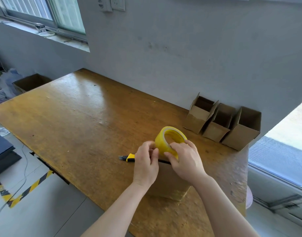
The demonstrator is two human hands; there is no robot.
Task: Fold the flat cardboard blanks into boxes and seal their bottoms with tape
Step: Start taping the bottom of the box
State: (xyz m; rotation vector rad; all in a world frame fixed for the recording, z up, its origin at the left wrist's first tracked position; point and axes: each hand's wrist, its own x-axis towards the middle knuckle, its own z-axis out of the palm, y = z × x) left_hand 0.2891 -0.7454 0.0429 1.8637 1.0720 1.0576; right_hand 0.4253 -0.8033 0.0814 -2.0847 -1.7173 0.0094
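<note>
Clock positions are reckoned from the centre of the view unless stated.

1. We find the brown varnished wooden table [78, 108] running from 10 o'clock to 5 o'clock, its far side against the grey wall.
2. At 5 o'clock a brown cardboard box [170, 183] stands on the table near its front edge, its closed face upward.
3. The yellow plastic tape roll [170, 141] is on edge at the far top edge of that box. We cannot tell whether it rests on the box or is held just above it.
4. The right hand [184, 161] grips the tape roll at the roll's 5 o'clock, fingers curled over the outer band.
5. The left hand [146, 165] is at the roll's 8 o'clock, fingers narrowly curled and pinching at the band. We cannot tell whether a loose tape end lies between them.
6. A yellow-and-black utility knife [128, 157] lies flat on the table at the left hand's 9 o'clock, partly hidden by it.
7. At 3 o'clock, three small open-topped brown cardboard boxes [218, 124] stand in a row against the wall, touching one another.
8. At 10 o'clock a larger open brown carton [31, 82] sits on the floor beyond the table's corner.
9. At 8 o'clock a yellow-and-black striped floor marking [27, 189] shows on the grey floor.
</note>
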